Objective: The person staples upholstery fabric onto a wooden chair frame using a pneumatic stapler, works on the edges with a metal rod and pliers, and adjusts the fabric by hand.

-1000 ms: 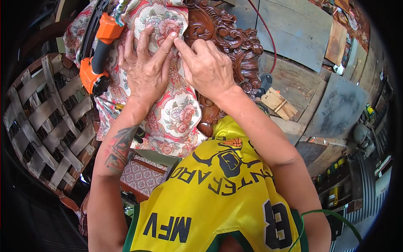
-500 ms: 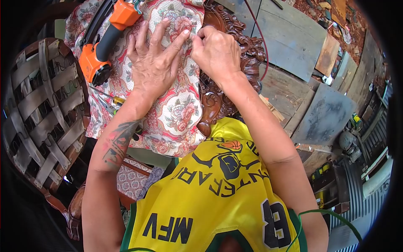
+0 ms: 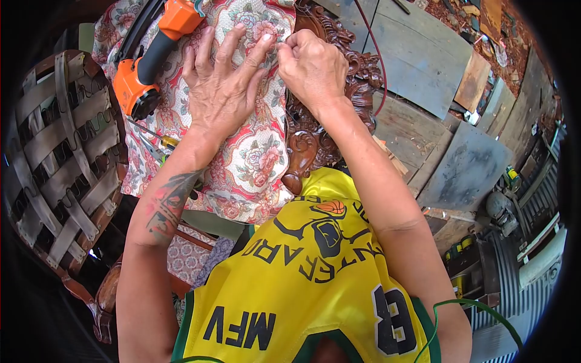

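Note:
Floral upholstery fabric [image 3: 254,160] lies over a carved, dark wooden furniture frame [image 3: 311,151]. My left hand [image 3: 224,85] rests flat on the cloth with its fingers spread. At the fabric's right edge, beside the carving, my right hand [image 3: 315,69] is closed in a pinch on the cloth's border. Its fingertips are partly hidden, close to my left index finger. An orange and black staple gun [image 3: 136,91] lies on the fabric to the left of my left hand. A screwdriver with a yellow handle [image 3: 168,142] lies below it, partly behind my left forearm.
A chair frame with woven webbing and springs [image 3: 66,157] stands at the left. Wooden boards [image 3: 417,54] cover the ground at the right, with a red hose [image 3: 382,78] running beside the carving. Tools and a dark box [image 3: 478,266] sit at the lower right.
My right hand has shifted very slightly up and right along the fabric's edge, still pinched. The left hand stays flat in nearly the same place.

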A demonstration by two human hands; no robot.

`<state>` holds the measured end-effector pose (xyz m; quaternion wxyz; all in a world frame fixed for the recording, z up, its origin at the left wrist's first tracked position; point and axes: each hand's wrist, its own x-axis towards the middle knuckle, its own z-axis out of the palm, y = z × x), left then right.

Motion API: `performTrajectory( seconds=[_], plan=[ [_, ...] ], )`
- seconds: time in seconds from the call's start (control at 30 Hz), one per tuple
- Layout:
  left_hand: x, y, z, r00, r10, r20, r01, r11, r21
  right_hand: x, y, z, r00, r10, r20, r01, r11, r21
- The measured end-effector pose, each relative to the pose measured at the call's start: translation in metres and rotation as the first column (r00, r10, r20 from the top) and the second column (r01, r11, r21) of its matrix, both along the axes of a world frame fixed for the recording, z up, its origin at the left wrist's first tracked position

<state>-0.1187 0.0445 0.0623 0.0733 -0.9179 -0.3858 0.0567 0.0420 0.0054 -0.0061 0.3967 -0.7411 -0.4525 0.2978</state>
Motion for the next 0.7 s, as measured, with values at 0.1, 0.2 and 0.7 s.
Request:
performTrajectory(
  seconds=[0.1,0.2,0.7],
  plan=[
    [-0.001,0.000,-0.001,1.000,-0.007,0.024,0.007,1.000,-0.003,0.002,-0.015,0.007,1.000,0.006,-0.026,-0.004,0.996,0.084],
    [0.001,0.001,0.000,1.000,-0.005,0.021,0.005,1.000,-0.012,-0.010,-0.036,0.003,0.995,0.090,0.030,-0.094,0.973,0.211],
    [0.003,0.003,0.000,0.999,-0.030,-0.042,0.025,0.995,-0.098,-0.051,-0.029,-0.005,0.993,-0.076,0.093,0.062,0.989,0.136]
  ],
)
